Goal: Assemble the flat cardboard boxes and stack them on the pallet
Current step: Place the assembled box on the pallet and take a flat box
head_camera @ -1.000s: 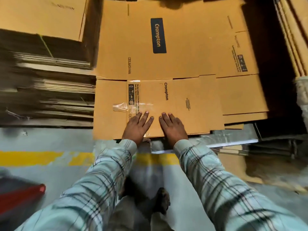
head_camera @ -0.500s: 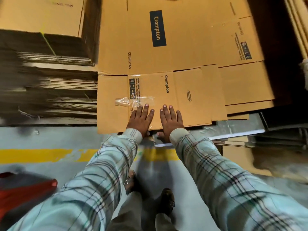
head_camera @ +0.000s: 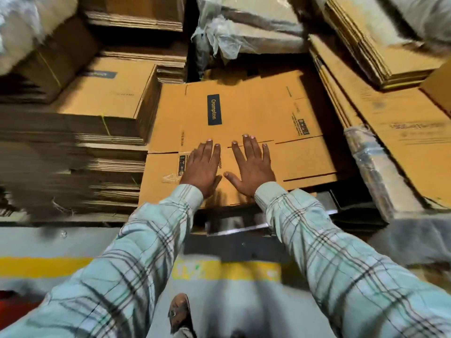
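On top of the low pile of cardboard straight ahead of us lies the flat box (head_camera: 244,123), brand label up, and we take it as our landmark for everything else. Both of our hands press down on its near flap: the left hand (head_camera: 202,167) and the right hand (head_camera: 251,164) lie side by side, palms down, fingers straight and spread, gripping nothing. A scrap of clear tape (head_camera: 170,178) sticks to the flap just left of the left hand. We judge the main risk is slippage: flat palms give no hold, so if we pull or lift from here the box may slide off the sheets beneath it, or drag a lower sheet along with it. The near flap hangs past the pile's front edge, so leaning on it could crease or fold it. To the left of the box rises a tall stack of flat cartons (head_camera: 73,152); a push sideways could knock its ragged edges loose. Right of the box another stack (head_camera: 402,132) leans in. Counted: two hands, one box under them, one tape scrap, and at least two flanking stacks; sheets per stack are too blurred to count. No pallet can be made out.
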{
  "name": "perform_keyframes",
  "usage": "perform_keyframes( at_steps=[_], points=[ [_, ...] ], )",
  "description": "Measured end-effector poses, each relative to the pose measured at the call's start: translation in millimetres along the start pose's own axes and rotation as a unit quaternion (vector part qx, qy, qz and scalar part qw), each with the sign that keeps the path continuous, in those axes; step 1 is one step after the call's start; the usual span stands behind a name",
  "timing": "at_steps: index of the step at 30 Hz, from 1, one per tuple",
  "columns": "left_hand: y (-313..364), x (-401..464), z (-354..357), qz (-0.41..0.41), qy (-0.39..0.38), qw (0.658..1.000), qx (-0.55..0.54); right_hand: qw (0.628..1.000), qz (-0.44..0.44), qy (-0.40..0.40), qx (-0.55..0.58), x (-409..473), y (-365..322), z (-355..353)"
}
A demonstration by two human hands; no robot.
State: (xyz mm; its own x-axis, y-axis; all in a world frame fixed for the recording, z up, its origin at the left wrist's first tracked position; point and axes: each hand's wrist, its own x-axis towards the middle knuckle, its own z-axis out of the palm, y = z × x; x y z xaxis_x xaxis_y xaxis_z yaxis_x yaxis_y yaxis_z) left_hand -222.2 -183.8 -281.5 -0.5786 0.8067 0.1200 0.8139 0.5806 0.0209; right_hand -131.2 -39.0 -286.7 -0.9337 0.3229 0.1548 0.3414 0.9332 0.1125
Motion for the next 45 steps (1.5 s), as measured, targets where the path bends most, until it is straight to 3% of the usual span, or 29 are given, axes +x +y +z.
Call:
perform_keyframes(
  at_steps=[6,12,16,21,26,31,36,41,45],
  points=[
    [70,10,-114,0.049,0.099,0.992,0.060,0.991,0.014,0.127,-0.037,-40,69,-114],
    [149,21,-207,0.124,0.155,0.977,0.076,0.978,0.077,0.188,-0.048,-102,143,-202],
    [221,12,-217,0.184,0.161,0.969,0.021,0.967,0.127,0.211,-0.061,-167,191,-231],
    [319,-3,-213,0.262,0.116,0.958,-0.024,0.944,0.215,0.243,-0.055,-248,271,-252],
    [415,24,-210,0.291,0.105,0.950,-0.048,0.914,0.283,0.282,-0.074,-309,366,-253],
    [535,52,-202,0.278,0.087,0.947,-0.134,0.894,0.294,0.330,-0.075,-356,465,-235],
    [657,59,-178,0.241,0.045,0.945,-0.214,0.832,0.371,0.411,0.020,-403,562,-208],
    [750,59,-153,0.124,0.020,0.947,-0.296,0.861,0.408,0.293,0.078,-428,634,-174],
    [787,74,-155,0.017,0.039,0.926,-0.375,0.862,0.400,0.284,0.128,-441,664,-159]
  ],
)
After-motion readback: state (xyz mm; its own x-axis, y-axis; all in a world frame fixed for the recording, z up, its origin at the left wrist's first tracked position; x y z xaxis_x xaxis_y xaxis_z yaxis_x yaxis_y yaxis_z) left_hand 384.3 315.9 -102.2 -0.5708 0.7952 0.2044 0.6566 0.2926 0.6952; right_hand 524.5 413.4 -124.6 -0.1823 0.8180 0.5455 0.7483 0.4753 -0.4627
